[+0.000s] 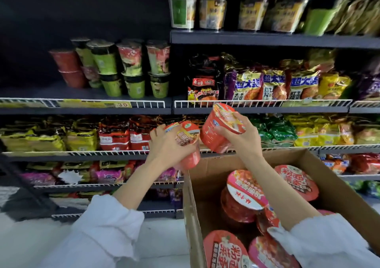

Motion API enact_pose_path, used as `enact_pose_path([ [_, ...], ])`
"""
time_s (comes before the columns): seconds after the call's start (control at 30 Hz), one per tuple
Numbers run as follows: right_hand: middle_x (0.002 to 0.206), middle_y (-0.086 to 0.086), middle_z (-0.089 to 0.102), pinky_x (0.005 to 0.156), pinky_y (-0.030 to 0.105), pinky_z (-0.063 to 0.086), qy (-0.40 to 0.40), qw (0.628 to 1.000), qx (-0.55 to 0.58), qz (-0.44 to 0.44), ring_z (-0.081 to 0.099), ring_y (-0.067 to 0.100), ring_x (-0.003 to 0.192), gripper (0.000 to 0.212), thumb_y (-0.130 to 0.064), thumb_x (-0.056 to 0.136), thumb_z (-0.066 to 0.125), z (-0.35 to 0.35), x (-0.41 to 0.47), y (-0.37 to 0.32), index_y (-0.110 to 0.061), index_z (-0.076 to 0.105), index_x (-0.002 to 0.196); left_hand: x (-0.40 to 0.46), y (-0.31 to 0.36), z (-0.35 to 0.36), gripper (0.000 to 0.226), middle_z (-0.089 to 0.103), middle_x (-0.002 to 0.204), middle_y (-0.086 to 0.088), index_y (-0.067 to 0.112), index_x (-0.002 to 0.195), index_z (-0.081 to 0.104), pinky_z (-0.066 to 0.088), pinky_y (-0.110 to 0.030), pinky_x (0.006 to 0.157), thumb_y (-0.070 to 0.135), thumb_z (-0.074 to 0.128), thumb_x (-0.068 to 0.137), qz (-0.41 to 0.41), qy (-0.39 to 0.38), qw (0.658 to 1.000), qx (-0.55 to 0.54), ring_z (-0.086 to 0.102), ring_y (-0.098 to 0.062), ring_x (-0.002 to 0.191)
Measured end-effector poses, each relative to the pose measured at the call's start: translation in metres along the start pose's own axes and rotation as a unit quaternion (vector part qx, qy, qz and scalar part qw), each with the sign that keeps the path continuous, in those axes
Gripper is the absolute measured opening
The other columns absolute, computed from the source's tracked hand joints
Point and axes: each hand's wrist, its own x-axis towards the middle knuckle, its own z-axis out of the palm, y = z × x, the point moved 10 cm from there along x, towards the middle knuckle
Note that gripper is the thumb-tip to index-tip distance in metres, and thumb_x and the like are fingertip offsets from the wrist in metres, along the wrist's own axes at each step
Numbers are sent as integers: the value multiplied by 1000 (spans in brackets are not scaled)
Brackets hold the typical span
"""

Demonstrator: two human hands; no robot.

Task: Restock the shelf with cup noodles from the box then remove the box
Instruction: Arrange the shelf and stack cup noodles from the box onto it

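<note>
White sleeves (107, 224) frame cardboard box (337, 187) before dark shop shelves (267, 38).

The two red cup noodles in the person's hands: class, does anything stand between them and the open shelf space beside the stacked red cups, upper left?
Only the white wire rail along that shelf's front edge; the cup in the left hand and the cup in the right hand must be lifted over it. The dark space left of the stacked red cups looks free.

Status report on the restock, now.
Left hand holds one red cup, right hand another, both raised before the shelves. Box holds more cups. Nothing blocking.
</note>
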Motion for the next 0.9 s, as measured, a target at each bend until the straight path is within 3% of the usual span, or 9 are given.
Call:
enact_pose_path([
  [0.13, 131, 5, 49, 90, 38, 53, -37, 999, 11, -18, 54, 20, 112, 83, -56, 61, 79, 70, 6, -34, -37, 45, 134, 12, -52, -51, 78, 26, 150, -20, 32, 141, 40, 22, -45, 110, 61, 63, 72, -21, 39, 999, 8, 20, -35, 138],
  [0.2, 133, 4, 48, 88, 33, 52, -55, 998, 14, -32, 53, 20, 113, 83, -54, 62, 79, 111, 7, -53, -36, 45, 135, 17, -84, -77, 76, 26, 151, -18, 35, 139, 42, 21, -44, 111, 61, 64, 71, -33, 55, 998, -7, 20, -34, 139],
  [0.3, 135, 3, 45, 89, 31, 50, -74, 996, 6, -54, 51, 18, 115, 84, -51, 64, 80, 176, 8, -84, -33, 44, 138, 27, -138, -124, 85, 32, 148, -15, 37, 135, 46, 22, -43, 111, 74, 56, 59, -44, 89, 995, -20, 23, -31, 137],
  [0.43, 136, 1, 45, 99, 34, 46, -103, 992, 6, -78, 50, 17, 120, 87, -58, 59, 80, 277, 10, -122, -37, 44, 136, 50, -215, -191, 72, 36, 143, -9, 30, 135, 47, 26, -43, 109, 59, 67, 71, -49, 143, 988, -16, 29, -31, 131],
  [0.63, 135, -1, 48, 103, 41, 44, -99, 990, 27, -97, 49, 16, 122, 84, -61, 58, 78, 404, 26, -177, -39, 47, 133, 96, -311, -275, 62, 43, 137, -1, 31, 126, 57, 27, -42, 108, 56, 71, 70, -64, 213, 974, -34, 37, -29, 127],
  [0.9, 143, 10, 32, 99, 26, 35, -129, 985, -50, -104, 42, 23, 125, 81, -48, 71, 77, 541, 106, -212, -27, 42, 141, 191, -380, -331, 58, 42, 133, 5, 31, 126, 55, 30, -41, 103, 53, 69, 74, -47, 248, 967, -43, 34, -27, 124],
])
